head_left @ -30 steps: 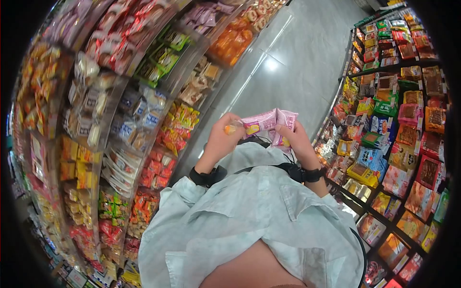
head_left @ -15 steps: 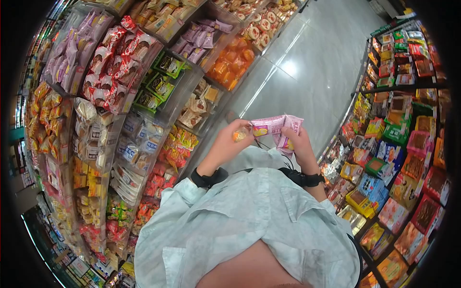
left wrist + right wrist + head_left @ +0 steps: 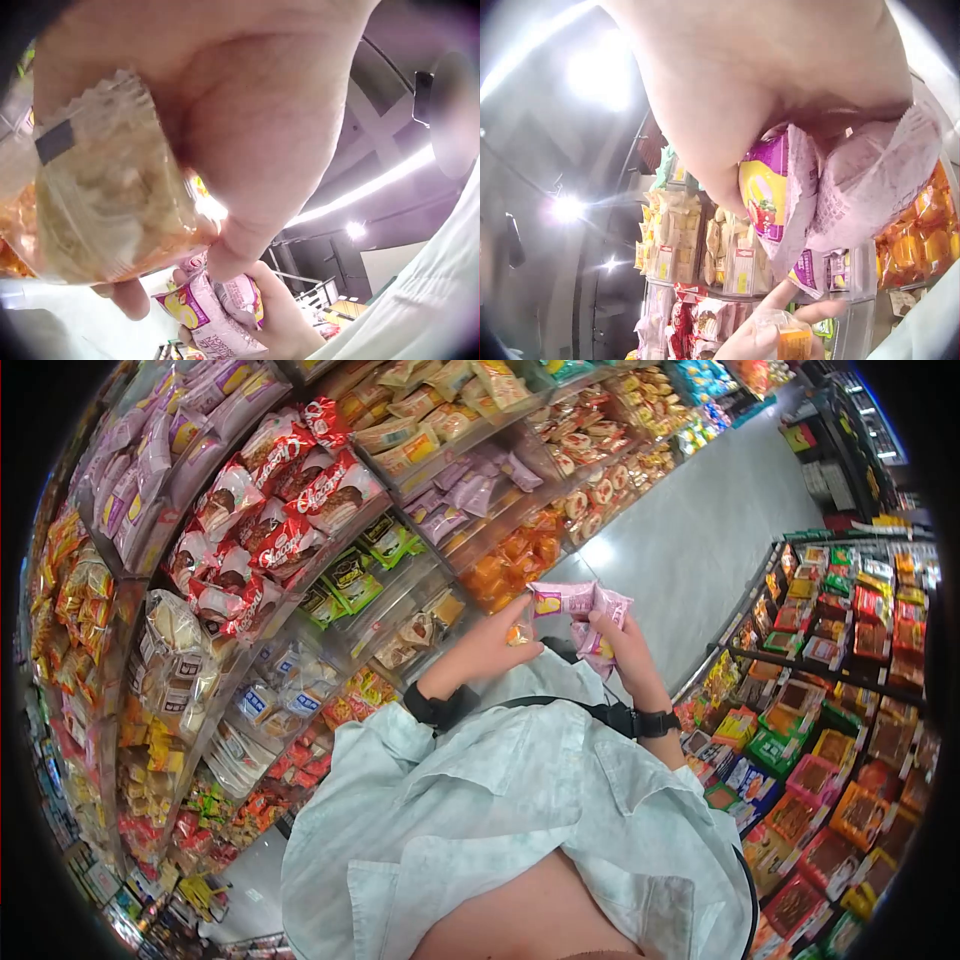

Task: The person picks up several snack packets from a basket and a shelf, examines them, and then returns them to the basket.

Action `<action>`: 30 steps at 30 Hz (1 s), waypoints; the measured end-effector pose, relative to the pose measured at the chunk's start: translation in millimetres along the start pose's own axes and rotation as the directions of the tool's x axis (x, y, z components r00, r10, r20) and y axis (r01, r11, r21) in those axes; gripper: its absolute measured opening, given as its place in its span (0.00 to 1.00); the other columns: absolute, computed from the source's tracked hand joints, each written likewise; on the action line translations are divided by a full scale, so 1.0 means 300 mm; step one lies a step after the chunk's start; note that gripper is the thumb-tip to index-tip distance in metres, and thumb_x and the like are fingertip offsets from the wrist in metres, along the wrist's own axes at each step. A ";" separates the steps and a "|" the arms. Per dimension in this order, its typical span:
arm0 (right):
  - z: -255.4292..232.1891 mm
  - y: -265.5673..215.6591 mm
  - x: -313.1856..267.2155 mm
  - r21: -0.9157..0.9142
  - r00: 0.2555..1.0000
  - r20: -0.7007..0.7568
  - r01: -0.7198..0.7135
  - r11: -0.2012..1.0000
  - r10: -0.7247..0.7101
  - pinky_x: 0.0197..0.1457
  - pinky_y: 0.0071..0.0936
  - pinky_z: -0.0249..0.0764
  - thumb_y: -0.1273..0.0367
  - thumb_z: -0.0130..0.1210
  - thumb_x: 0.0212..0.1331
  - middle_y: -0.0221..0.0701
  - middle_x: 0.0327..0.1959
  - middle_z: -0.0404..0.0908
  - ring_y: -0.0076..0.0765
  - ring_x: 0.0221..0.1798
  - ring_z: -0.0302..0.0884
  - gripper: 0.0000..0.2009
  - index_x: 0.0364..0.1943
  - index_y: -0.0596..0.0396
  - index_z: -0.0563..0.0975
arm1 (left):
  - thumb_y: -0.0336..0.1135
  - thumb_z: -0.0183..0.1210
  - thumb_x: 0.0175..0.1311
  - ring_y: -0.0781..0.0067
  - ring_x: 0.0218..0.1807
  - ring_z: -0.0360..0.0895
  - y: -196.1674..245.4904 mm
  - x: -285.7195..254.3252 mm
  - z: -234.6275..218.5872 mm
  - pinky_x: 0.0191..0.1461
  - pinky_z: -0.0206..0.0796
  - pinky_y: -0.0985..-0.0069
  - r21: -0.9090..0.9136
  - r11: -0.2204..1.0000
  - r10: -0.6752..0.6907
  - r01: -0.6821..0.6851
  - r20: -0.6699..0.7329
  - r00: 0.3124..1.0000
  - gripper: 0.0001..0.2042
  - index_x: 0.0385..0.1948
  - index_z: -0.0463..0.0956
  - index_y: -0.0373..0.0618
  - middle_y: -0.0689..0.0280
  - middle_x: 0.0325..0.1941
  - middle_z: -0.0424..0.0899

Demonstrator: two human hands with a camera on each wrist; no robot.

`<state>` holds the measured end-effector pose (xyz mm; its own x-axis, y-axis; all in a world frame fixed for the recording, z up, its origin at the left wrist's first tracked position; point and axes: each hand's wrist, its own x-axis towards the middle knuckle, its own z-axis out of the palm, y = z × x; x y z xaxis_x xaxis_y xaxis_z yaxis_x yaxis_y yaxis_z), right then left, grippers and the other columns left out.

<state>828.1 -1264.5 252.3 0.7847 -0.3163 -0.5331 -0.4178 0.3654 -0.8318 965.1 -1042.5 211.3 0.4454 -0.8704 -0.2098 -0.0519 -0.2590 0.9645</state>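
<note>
My left hand (image 3: 488, 650) holds a small clear-wrapped snack (image 3: 112, 195) with an orange part, tucked against the palm. In the head view its index finger reaches out close to the end of a pink packet. My right hand (image 3: 626, 652) grips pink-and-purple snack packets (image 3: 780, 195) with a yellow picture on the wrapper, bunched side by side under the thumb. A second pink packet (image 3: 877, 180) bulges beside the first in the right wrist view. Both hands are in front of the body, above the shirt hem.
Shelf bins on the left carry red-wrapped chocolate snacks (image 3: 270, 525), purple packets (image 3: 180, 440), green packets (image 3: 355, 575) and orange-wrapped snacks (image 3: 515, 560). To the right stands another rack of boxed snacks (image 3: 810, 740). Between them runs a grey tiled floor (image 3: 680, 540).
The head view has swung, so the left shelves look nearer and more bins show at the top. My left fingers have spread and straightened beside the pink packet; the right hand keeps its grip.
</note>
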 end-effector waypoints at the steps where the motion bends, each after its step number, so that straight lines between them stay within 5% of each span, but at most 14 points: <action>1: 0.017 -0.032 0.034 -0.011 1.000 0.027 -0.007 1.000 0.007 0.51 0.26 0.79 0.64 0.57 0.71 0.31 0.50 0.85 0.23 0.47 0.82 0.17 0.57 0.59 0.76 | 0.36 0.66 0.64 0.74 0.44 0.81 -0.019 0.011 -0.020 0.52 0.73 0.73 0.087 0.996 0.021 -0.019 -0.017 1.000 0.39 0.74 0.54 0.37 0.62 0.51 0.83; 4: 0.047 -0.101 0.131 -0.046 0.987 0.138 -0.076 0.996 0.082 0.52 0.26 0.79 0.63 0.58 0.71 0.32 0.51 0.85 0.25 0.49 0.83 0.18 0.59 0.59 0.75 | 0.37 0.66 0.64 0.75 0.41 0.82 -0.033 0.021 -0.086 0.45 0.75 0.75 0.036 0.999 -0.028 0.029 -0.011 1.000 0.42 0.76 0.49 0.39 0.63 0.50 0.83; 8: 0.073 -0.157 0.296 -0.178 0.934 0.291 -0.162 0.971 0.210 0.54 0.26 0.77 0.63 0.58 0.70 0.31 0.51 0.85 0.26 0.51 0.83 0.18 0.58 0.58 0.76 | 0.37 0.66 0.63 0.74 0.42 0.80 0.025 0.053 -0.147 0.47 0.73 0.72 -0.318 0.909 -0.304 0.270 -0.063 0.951 0.35 0.70 0.57 0.40 0.62 0.43 0.82; 10: 0.073 -0.163 0.403 -0.275 0.889 0.373 -0.168 0.947 0.266 0.55 0.26 0.77 0.63 0.59 0.69 0.30 0.50 0.85 0.25 0.51 0.82 0.18 0.57 0.57 0.76 | 0.36 0.65 0.64 0.76 0.37 0.80 0.044 0.085 -0.150 0.42 0.73 0.74 -0.445 0.855 -0.369 0.266 -0.161 0.916 0.33 0.68 0.59 0.40 0.64 0.41 0.82; 14: 0.134 -0.220 0.590 -0.339 0.836 0.492 -0.074 0.938 0.244 0.56 0.27 0.76 0.63 0.59 0.68 0.29 0.49 0.84 0.25 0.53 0.81 0.17 0.56 0.57 0.77 | 0.33 0.63 0.69 0.74 0.36 0.82 0.001 0.145 -0.151 0.38 0.75 0.76 -0.461 0.859 -0.411 0.225 -0.357 0.839 0.45 0.78 0.38 0.35 0.61 0.48 0.83; 17: 0.193 -0.266 0.723 -0.289 0.750 0.615 -0.073 0.955 0.244 0.55 0.26 0.76 0.62 0.60 0.68 0.29 0.48 0.83 0.25 0.53 0.80 0.19 0.57 0.57 0.75 | 0.32 0.62 0.70 0.73 0.39 0.82 0.060 0.189 -0.193 0.43 0.76 0.75 -0.504 0.850 -0.427 0.153 -0.489 0.761 0.44 0.78 0.38 0.36 0.60 0.48 0.83; 21: 0.250 -0.313 0.860 -0.271 0.691 0.658 -0.152 0.950 0.298 0.51 0.24 0.76 0.60 0.59 0.69 0.27 0.46 0.83 0.21 0.48 0.81 0.19 0.57 0.57 0.75 | 0.32 0.61 0.70 0.73 0.41 0.81 0.068 0.239 -0.200 0.45 0.76 0.75 -0.545 0.837 -0.473 0.035 -0.691 0.546 0.43 0.79 0.39 0.39 0.59 0.49 0.83; 24: 0.231 -0.331 0.897 -0.301 0.644 0.672 -0.213 0.930 0.365 0.49 0.24 0.77 0.59 0.58 0.70 0.27 0.46 0.83 0.22 0.46 0.82 0.19 0.57 0.56 0.75 | 0.34 0.62 0.70 0.74 0.41 0.81 0.108 0.256 -0.159 0.45 0.76 0.75 -0.568 0.822 -0.508 0.041 -0.699 0.503 0.38 0.77 0.48 0.41 0.60 0.49 0.83; 30: 0.175 -0.325 0.890 -0.329 0.599 0.683 -0.259 0.908 0.418 0.54 0.27 0.81 0.61 0.56 0.73 0.32 0.53 0.83 0.29 0.52 0.84 0.19 0.60 0.57 0.73 | 0.40 0.67 0.67 0.76 0.37 0.81 0.050 0.290 -0.056 0.40 0.75 0.77 -0.611 0.784 -0.530 0.106 -0.571 0.627 0.32 0.69 0.63 0.39 0.64 0.46 0.82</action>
<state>1102.5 -1338.7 199.3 0.6082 0.5607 -0.5619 -0.7334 0.1260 -0.6681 1018.0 -1115.0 210.2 0.8172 -0.1690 -0.5510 0.5530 -0.0394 0.8323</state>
